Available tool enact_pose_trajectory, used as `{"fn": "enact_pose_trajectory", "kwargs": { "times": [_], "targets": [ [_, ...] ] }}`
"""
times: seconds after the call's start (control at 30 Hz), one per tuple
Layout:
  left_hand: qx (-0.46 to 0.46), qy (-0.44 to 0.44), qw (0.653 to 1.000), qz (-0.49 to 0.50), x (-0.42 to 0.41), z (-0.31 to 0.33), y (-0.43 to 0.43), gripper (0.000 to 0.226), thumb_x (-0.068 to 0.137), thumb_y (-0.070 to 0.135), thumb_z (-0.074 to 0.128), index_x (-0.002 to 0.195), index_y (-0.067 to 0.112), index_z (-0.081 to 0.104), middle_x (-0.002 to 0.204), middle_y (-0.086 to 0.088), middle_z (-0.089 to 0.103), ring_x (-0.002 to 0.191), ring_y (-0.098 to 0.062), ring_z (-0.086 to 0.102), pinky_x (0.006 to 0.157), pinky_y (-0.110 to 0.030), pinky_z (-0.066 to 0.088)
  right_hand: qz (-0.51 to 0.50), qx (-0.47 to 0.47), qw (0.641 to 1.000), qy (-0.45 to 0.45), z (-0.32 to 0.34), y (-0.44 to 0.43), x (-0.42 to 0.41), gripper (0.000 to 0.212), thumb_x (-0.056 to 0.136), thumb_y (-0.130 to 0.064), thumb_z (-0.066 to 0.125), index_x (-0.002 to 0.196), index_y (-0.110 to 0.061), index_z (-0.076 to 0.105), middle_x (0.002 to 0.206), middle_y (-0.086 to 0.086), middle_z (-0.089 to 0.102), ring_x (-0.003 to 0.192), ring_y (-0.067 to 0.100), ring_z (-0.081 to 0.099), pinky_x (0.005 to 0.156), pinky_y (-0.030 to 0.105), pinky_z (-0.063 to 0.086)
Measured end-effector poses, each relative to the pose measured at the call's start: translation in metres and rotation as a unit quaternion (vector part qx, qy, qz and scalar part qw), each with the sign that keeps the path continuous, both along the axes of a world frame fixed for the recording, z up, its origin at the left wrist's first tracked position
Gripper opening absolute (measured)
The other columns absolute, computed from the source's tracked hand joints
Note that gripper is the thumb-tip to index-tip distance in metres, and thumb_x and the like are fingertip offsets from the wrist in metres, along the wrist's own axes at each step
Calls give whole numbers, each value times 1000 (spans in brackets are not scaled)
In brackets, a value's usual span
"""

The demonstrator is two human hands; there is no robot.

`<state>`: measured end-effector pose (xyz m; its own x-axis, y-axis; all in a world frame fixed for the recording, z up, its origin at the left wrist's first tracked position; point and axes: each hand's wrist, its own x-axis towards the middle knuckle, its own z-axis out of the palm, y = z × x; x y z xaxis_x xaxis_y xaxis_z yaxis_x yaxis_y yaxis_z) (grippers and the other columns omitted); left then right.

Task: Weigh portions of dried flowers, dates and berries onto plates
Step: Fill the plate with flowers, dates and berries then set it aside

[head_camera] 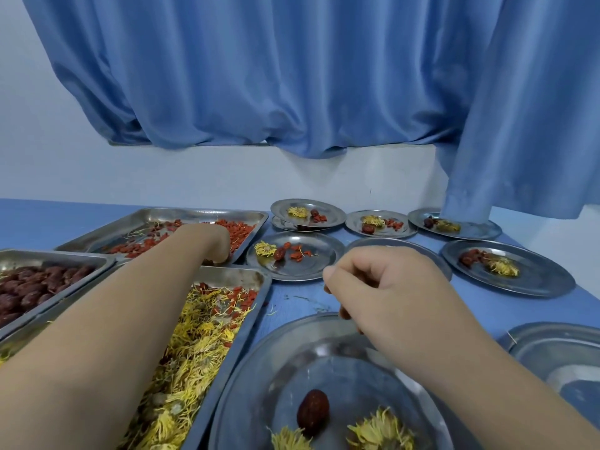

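Observation:
My left hand reaches far over the trays, fingers curled down into the red berries at the near right end of the berry tray; its fingertips are hidden. My right hand hovers over the far rim of the near plate, fingers pinched, with small red berry bits showing under them. That plate holds one dark red date and two yellow dried flowers. The flower tray lies under my left forearm, and the date tray is at the left.
Several steel plates with a flower, a date and berries stand at the back, among them one in the middle and one at the right. A bare plate sits at the right edge. A blue curtain hangs down onto the far right plate.

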<state>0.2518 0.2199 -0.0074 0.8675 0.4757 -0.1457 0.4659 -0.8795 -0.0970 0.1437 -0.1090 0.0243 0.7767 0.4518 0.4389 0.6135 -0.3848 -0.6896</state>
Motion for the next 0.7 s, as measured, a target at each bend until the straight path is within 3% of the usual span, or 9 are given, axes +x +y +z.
{"fn": "enact_pose_trajectory", "kwargs": {
  "times": [0.13,0.27,0.4,0.53,0.7],
  "targets": [
    [-19,-13,1000,-2,-1,-1,2,16,93,14,56,98,12,71,93,-5,65,73,-20,57,74,-32,50,-1,6,1000,-9,-1,-1,0,31,86,-35,56,66,-11,61,66,6,63,49,17,48,48,27,42],
    [-38,-23,999,-12,-4,0,3,16,93,17,57,91,12,72,91,-4,67,75,-18,59,70,-30,48,1,17,1000,-12,0,-2,1,31,87,-33,57,66,-10,62,64,8,62,56,20,54,53,28,43],
    [-83,-82,993,-10,-10,6,4,18,85,-1,57,87,10,72,86,-4,65,68,-15,59,58,-27,48,2,25,1000,-4,0,-4,2,31,87,-34,58,65,-13,62,64,7,63,55,20,55,52,28,44],
    [-145,-190,971,-3,-12,13,8,21,84,-7,54,86,7,69,92,-5,64,83,-22,65,76,-38,58,11,20,1000,-7,-1,-3,1,31,87,-35,57,67,-11,62,65,8,62,50,18,49,50,28,43],
    [-192,-216,957,4,-18,12,10,13,83,-6,65,89,5,67,94,-10,66,81,-24,67,70,-34,59,22,3,1000,-6,-3,-2,2,30,87,-33,57,65,-12,60,66,6,62,45,5,42,48,27,42]
  ]
}}
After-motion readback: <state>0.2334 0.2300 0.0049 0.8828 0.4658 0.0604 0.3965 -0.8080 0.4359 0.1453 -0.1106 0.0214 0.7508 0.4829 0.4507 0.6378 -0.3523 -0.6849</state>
